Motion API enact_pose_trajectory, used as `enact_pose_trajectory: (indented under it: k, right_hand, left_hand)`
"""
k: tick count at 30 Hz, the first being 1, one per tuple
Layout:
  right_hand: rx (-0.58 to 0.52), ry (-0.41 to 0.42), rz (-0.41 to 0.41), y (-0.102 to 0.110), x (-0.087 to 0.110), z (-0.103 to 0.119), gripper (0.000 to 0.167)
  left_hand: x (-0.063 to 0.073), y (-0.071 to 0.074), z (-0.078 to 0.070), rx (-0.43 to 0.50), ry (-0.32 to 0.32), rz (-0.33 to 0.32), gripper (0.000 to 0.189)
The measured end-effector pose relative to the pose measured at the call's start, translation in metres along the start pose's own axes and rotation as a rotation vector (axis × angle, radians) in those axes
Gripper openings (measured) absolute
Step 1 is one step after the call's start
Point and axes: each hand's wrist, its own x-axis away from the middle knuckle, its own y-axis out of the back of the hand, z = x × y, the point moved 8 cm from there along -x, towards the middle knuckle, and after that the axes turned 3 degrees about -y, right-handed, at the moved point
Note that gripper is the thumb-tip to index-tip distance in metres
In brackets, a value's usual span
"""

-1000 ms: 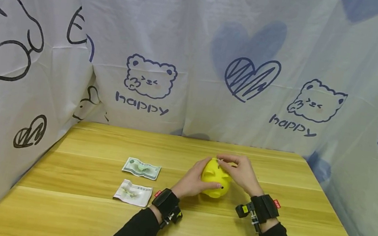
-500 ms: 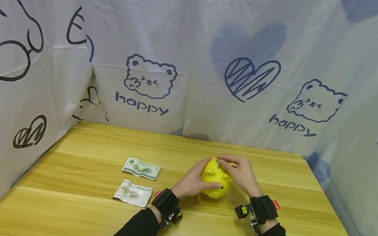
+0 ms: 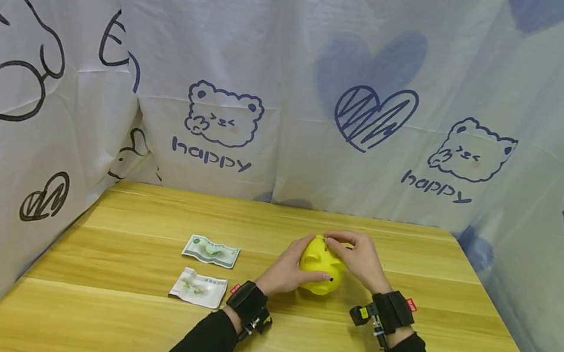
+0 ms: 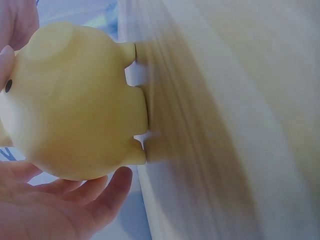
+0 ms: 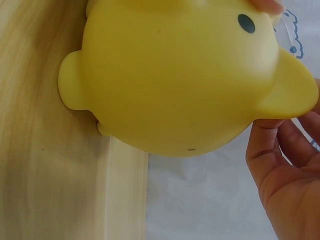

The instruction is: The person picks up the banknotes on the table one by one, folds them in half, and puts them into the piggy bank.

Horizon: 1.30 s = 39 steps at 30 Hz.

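Note:
A yellow piggy bank (image 3: 322, 269) stands upright on the table, its snout toward me. My left hand (image 3: 287, 269) holds its left side, thumb across the front near an eye and fingers around the back. On top, thumb and forefinger of my right hand (image 3: 358, 258) pinch a small greyish piece (image 3: 326, 243) against the bank; most of it is hidden and its kind is unclear. In the right wrist view the right fingers curl behind the ear (image 5: 292, 90). In the left wrist view the bank's feet (image 4: 135, 110) touch the table.
Two creased banknotes lie flat left of the bank: a green one (image 3: 210, 251) farther back and a paler one (image 3: 199, 288) nearer me. The wooden table (image 3: 107, 325) meets printed cloth (image 3: 289, 82) behind and at both sides.
The pale piece at the right fingertips shows less than one second ago. My right wrist has shifted very slightly left; left hand, piggy bank and banknotes have stayed in place.

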Motion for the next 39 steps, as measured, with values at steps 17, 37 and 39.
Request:
enact_pose_trajectory:
  k: [17, 37, 39]
  right_hand:
    - [-0.008, -0.002, -0.019, -0.005, -0.015, -0.042, 0.030]
    - [0.008, 0.011, -0.014, -0.005, -0.014, -0.036, 0.025]
    - [0.012, 0.007, -0.013, -0.005, -0.014, -0.036, 0.025]
  left_hand:
    - [0.000, 0.001, -0.003, -0.009, -0.021, -0.003, 0.088]
    - [-0.001, 0.002, -0.006, -0.032, -0.043, 0.004, 0.083]
    - [-0.002, 0.002, -0.007, -0.031, -0.052, 0.008, 0.081]
